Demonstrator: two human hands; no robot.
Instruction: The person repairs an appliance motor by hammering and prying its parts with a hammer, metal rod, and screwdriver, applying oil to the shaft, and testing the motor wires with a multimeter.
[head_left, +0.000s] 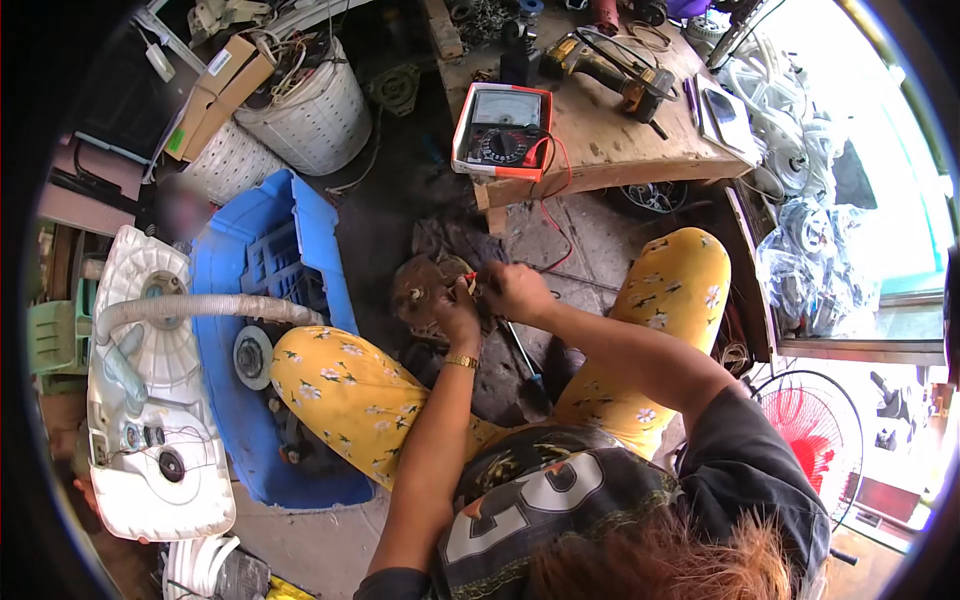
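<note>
Between my knees lies a round, dirty metal part, like a motor (418,290), on a dark cloth on the floor. My left hand (458,318) is at its right side, fingers closed near a small red tip; exactly what they pinch is hidden. Close beside it, my right hand (517,293) is closed around something too small to make out, near the red lead. The red wire (556,232) runs up from there to an analog multimeter (503,131) on the wooden bench. A screwdriver (524,355) lies below my hands.
The wooden bench (590,172) ahead holds a yellow drill (610,75) and a phone (722,108). On the left stand a blue plastic casing (225,400), a white panel (115,480) and white drums (320,125). A red fan (805,430) is at the right.
</note>
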